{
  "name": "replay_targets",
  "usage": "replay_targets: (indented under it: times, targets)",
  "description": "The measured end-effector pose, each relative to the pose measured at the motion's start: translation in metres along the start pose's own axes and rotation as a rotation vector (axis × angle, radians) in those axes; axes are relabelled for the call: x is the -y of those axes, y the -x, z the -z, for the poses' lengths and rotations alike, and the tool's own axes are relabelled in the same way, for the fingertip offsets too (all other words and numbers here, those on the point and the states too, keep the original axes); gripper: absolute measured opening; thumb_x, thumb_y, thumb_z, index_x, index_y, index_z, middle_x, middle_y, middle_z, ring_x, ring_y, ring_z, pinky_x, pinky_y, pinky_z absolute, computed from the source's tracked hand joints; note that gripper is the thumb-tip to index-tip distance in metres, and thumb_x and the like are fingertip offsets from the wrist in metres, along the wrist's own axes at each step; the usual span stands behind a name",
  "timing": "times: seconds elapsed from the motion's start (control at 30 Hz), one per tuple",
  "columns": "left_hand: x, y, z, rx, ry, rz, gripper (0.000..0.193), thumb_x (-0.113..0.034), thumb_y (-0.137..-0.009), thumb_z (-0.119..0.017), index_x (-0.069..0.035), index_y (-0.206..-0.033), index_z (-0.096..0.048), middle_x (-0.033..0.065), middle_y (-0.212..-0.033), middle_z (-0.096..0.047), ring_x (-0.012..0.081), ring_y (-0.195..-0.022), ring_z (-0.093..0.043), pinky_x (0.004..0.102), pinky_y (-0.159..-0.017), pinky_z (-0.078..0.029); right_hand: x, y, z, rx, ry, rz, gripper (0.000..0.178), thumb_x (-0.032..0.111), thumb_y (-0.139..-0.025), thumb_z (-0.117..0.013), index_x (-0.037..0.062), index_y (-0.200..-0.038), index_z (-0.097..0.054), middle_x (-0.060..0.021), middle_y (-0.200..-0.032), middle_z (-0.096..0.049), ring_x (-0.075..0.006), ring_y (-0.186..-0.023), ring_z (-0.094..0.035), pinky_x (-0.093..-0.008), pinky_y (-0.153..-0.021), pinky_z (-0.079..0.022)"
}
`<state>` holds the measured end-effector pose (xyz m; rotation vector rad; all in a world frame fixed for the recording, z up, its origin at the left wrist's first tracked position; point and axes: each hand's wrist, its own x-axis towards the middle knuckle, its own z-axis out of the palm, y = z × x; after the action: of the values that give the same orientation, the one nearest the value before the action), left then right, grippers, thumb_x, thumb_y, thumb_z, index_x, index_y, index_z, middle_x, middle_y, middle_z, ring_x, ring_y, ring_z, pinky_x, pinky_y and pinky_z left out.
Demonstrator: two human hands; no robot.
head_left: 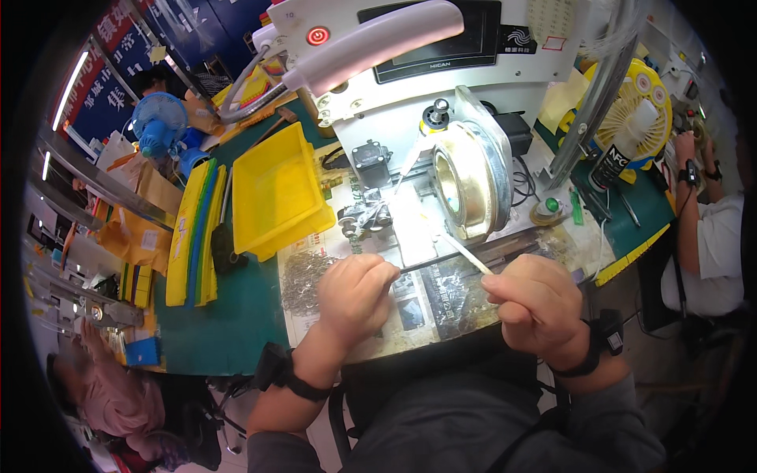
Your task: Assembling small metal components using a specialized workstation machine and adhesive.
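Observation:
My right hand (538, 303) pinches a thin white stick (469, 254). The stick's far end points up and left, toward a brightly lit patch beside a thick metal ring-shaped wheel (451, 188). My left hand (356, 298) is closed at the front of the machine, left of the lit patch. Its fingers curl under, so anything in its grip is hidden. Beyond that hand sits a small metal clamp-like fixture (364, 217). A heap of fine, dark, wiry metal bits (306, 282) lies just left of my left hand.
A white lamp (374, 47) overhangs the machine's front panel (505, 91). Left stand a yellow bin (276, 189) and upright yellow and blue strips (193, 236). At right are a green push button (550, 206), a spray bottle (619, 158) and a yellow fan (658, 102). Other people sit on both sides.

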<state>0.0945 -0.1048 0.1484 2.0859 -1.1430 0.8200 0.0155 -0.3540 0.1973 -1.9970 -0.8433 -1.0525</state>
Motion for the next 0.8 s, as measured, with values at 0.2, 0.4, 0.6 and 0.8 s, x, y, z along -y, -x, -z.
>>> replay_targets:
  times: [0.2,0.4,0.6,0.8]
  targets:
    - [-0.001,-0.003,0.0,0.014,0.007,-0.008,0.018,0.004,-0.076,-0.073,-0.005,-0.089,-0.066,0.0102,-0.083,-0.063,0.0292,-0.067,-0.06,0.0379,-0.058,-0.046,-0.007,-0.014,-0.009,-0.039,-0.014,0.023,0.02,0.016,-0.093,-0.072,-0.0027,-0.099,-0.069,-0.0085,-0.075,-0.067,-0.0218,-0.057,-0.061,-0.0316,-0.049,-0.046]
    - [0.001,0.0,0.001,0.031,-0.018,0.001,0.029,0.002,-0.065,-0.069,-0.008,-0.091,-0.066,0.007,-0.085,-0.064,0.0278,-0.071,-0.062,0.0383,-0.06,-0.046,-0.004,-0.014,-0.005,-0.026,-0.002,-0.001,0.021,0.018,-0.097,-0.066,-0.0017,-0.101,-0.069,-0.0078,-0.073,-0.065,-0.0222,-0.058,-0.061,-0.0313,-0.051,-0.046]
    - [0.0,0.0,0.0,0.028,-0.007,-0.005,0.03,0.002,-0.063,-0.068,-0.008,-0.092,-0.066,0.0072,-0.086,-0.064,0.0279,-0.073,-0.063,0.0388,-0.061,-0.046,-0.013,0.022,-0.014,0.066,-0.057,-0.096,0.023,0.016,-0.092,-0.072,-0.0006,-0.108,-0.068,-0.0084,-0.076,-0.064,-0.0259,-0.06,-0.06,-0.0341,-0.054,-0.047]
    - [0.001,0.002,-0.001,0.025,-0.015,-0.002,0.03,0.001,-0.064,-0.068,-0.008,-0.092,-0.066,0.007,-0.086,-0.064,0.0275,-0.073,-0.063,0.0389,-0.063,-0.047,-0.017,0.042,-0.049,0.36,0.009,-0.283,0.034,0.024,-0.087,-0.075,0.007,-0.115,-0.068,-0.0108,-0.093,-0.062,-0.0292,-0.082,-0.062,-0.0392,-0.069,-0.049]
